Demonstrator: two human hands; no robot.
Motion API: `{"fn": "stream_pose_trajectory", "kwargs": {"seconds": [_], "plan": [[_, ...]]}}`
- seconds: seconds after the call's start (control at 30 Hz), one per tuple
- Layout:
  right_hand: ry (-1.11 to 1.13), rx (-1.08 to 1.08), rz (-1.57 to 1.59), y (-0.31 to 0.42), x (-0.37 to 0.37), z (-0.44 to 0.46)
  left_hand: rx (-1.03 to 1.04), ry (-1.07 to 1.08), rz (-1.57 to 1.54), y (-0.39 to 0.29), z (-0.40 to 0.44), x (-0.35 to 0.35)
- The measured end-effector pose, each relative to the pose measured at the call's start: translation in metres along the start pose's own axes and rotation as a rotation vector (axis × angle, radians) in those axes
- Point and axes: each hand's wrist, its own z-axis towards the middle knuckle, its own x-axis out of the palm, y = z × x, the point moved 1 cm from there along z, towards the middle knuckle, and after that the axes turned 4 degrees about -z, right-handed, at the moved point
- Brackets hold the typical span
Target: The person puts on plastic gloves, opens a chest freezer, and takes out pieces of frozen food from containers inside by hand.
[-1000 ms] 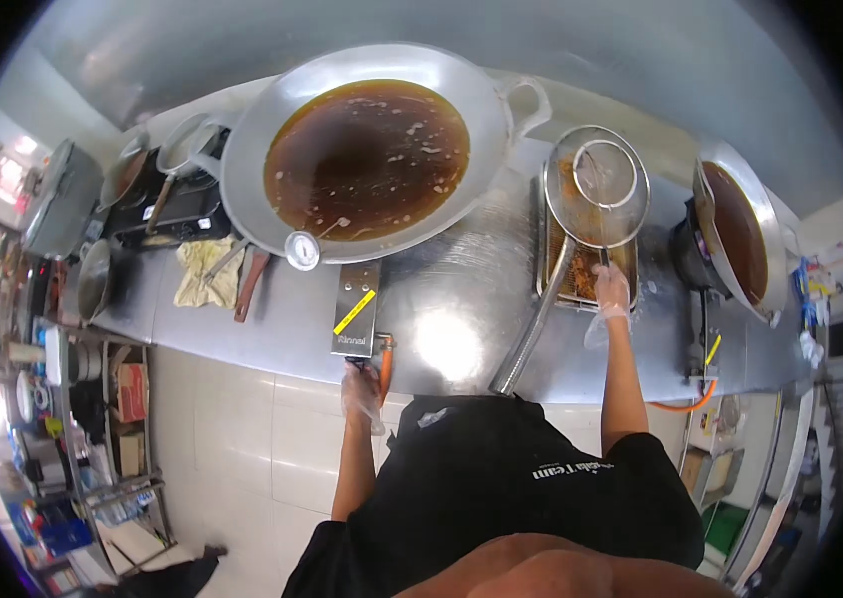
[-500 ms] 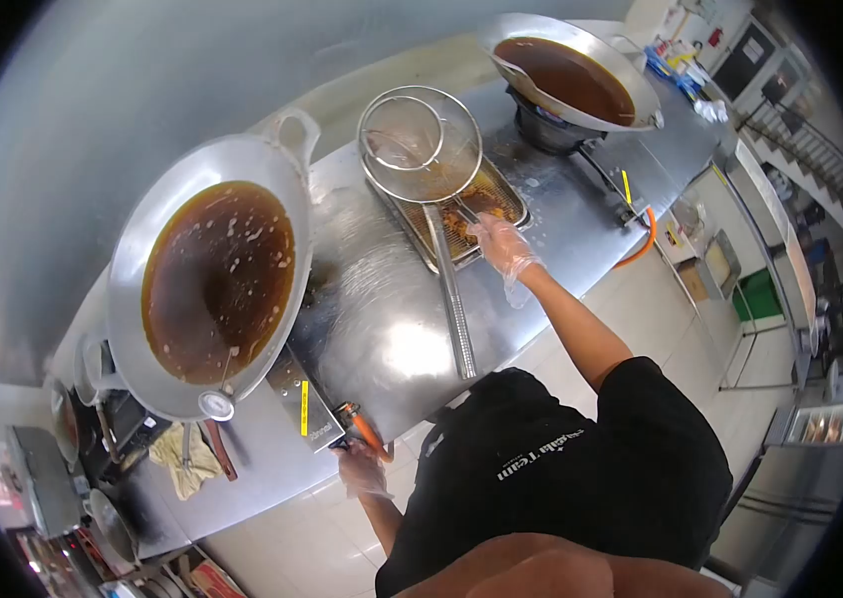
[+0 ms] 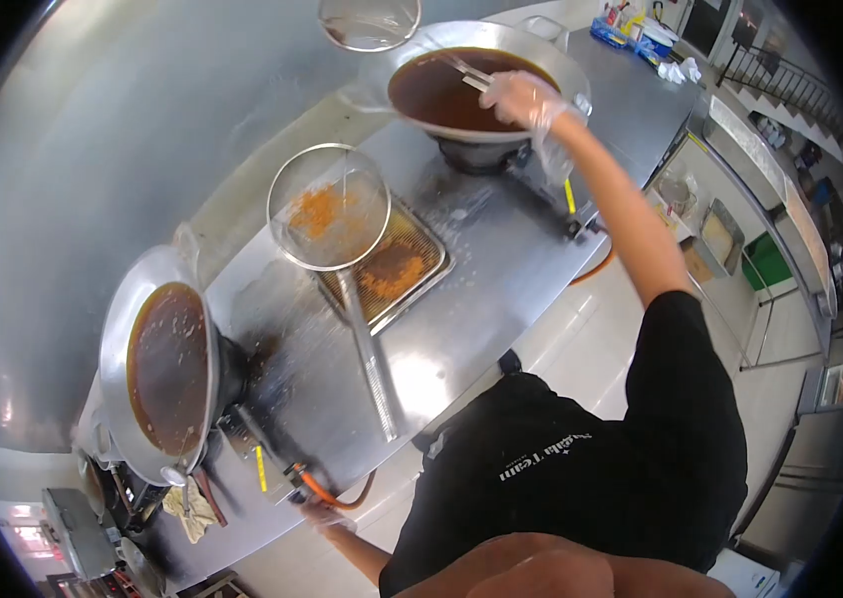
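My right hand (image 3: pixel 521 100), in a clear plastic glove, is closed around the handle of a small round strainer (image 3: pixel 370 22). It is over the far wok (image 3: pixel 581 85), which holds dark brown oil (image 3: pixel 441 100); the strainer's mesh hangs beyond the wok's left rim. My left hand (image 3: pixel 327 516), also gloved, is closed at the burner knob (image 3: pixel 297 490) at the table's front edge, below the near wok (image 3: pixel 115 349). The knob is mostly hidden by the fingers. A large strainer (image 3: pixel 330 207) with orange crumbs rests across a mesh-lined tray (image 3: pixel 431 261) between the woks.
An orange gas hose (image 3: pixel 332 495) loops beside my left hand. A thermometer (image 3: pixel 174 476) is clipped to the near wok's rim. A yellowish cloth (image 3: pixel 189 513) lies left of the burner. Blue packages (image 3: pixel 609 32) stand at the far table end.
My right hand has carried the small strainer from on top of the large strainer to the far wok. Orange crumbs now show in the large strainer. My left hand stays at the knob; the view has shifted.
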Motion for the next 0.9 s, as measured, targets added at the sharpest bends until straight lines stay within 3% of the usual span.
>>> {"fn": "stream_pose_trajectory", "kwargs": {"seconds": [0.03,0.1,0.13,0.23,0.3,0.4,0.47,0.53,0.6,0.63,0.67,0.73,0.8,0.9], "plan": [[-0.069,-0.097,-0.165,-0.079,0.032,0.017,0.078,-0.403,-0.14,-0.002,-0.038,0.032],[0.115,0.394,-0.254,-0.141,0.014,0.021,0.182,-0.62,-0.166,-0.003,-0.084,0.065],[0.154,0.47,-0.336,-0.155,-0.007,0.019,0.205,-0.743,-0.163,0.002,-0.098,0.076],[0.199,0.588,-0.446,-0.212,-0.013,0.022,0.378,-0.77,-0.298,0.072,-0.076,0.044],[0.269,0.648,-0.478,-0.262,0.016,0.033,0.357,-0.89,-0.042,0.086,-0.126,0.071],[0.366,0.571,-0.434,-0.25,0.037,0.026,0.304,-1.035,0.234,0.121,-0.175,0.104],[0.415,0.319,-0.341,-0.272,0.091,0.03,0.255,-1.039,0.299,0.165,-0.186,0.091],[0.488,0.101,-0.32,-0.26,0.098,0.029,0.216,-0.985,0.399,0.202,-0.197,0.076],[0.63,0.047,-0.333,-0.22,0.076,0.048,0.178,-0.878,0.548,0.22,-0.218,0.083],[0.727,0.043,-0.299,-0.212,0.077,0.058,0.217,-0.937,0.562,0.233,-0.225,0.09],[0.823,0.038,-0.265,-0.206,0.078,0.064,0.052,-0.873,0.364,0.236,-0.222,0.091],[0.775,-0.17,-0.338,-0.178,0.056,0.052,-0.316,-0.784,0.005,0.235,-0.235,0.114],[0.806,-0.219,-0.388,-0.15,0.042,0.049,-0.352,-0.671,-0.033,0.241,-0.23,0.133],[0.926,-0.006,-0.333,-0.128,0.036,0.05,-0.399,-0.454,0.023,0.232,-0.227,0.163]]}}
